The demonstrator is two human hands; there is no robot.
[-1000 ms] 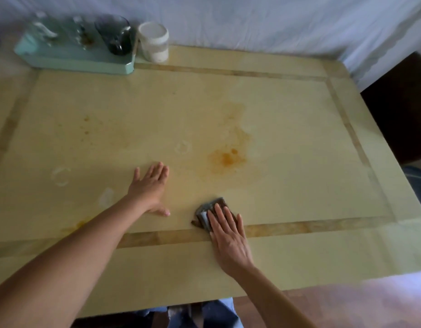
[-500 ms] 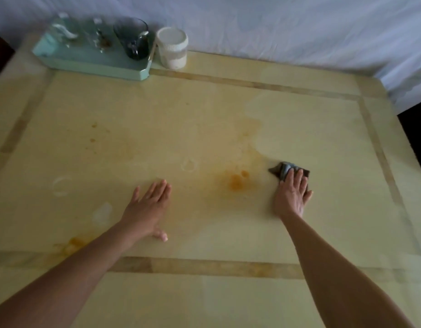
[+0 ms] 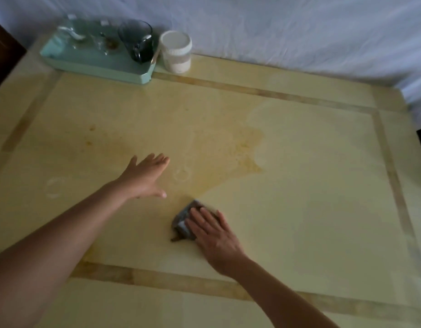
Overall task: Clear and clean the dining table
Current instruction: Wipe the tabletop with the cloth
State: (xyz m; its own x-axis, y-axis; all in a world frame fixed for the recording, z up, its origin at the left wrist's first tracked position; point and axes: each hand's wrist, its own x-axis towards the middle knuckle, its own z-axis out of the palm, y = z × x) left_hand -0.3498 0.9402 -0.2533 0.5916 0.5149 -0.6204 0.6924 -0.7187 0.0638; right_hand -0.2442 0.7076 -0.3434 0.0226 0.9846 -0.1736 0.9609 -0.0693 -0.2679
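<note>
Head view: a grey cloth [image 3: 184, 221] is pressed onto the tabletop [image 3: 311, 197] under the right hand [image 3: 215, 236].
The cloth is half hidden by straight, close-set right fingers [image 3: 200, 221]. The left hand [image 3: 143, 178] is laid flat nearby, its fingers held together. A mint tray [image 3: 96, 66] of blurred items, a dark glass [image 3: 137, 41] and a white jar [image 3: 176, 52] are set at the far edge. Compared with half a second ago, the cloth is seen nearer and further left.
</note>
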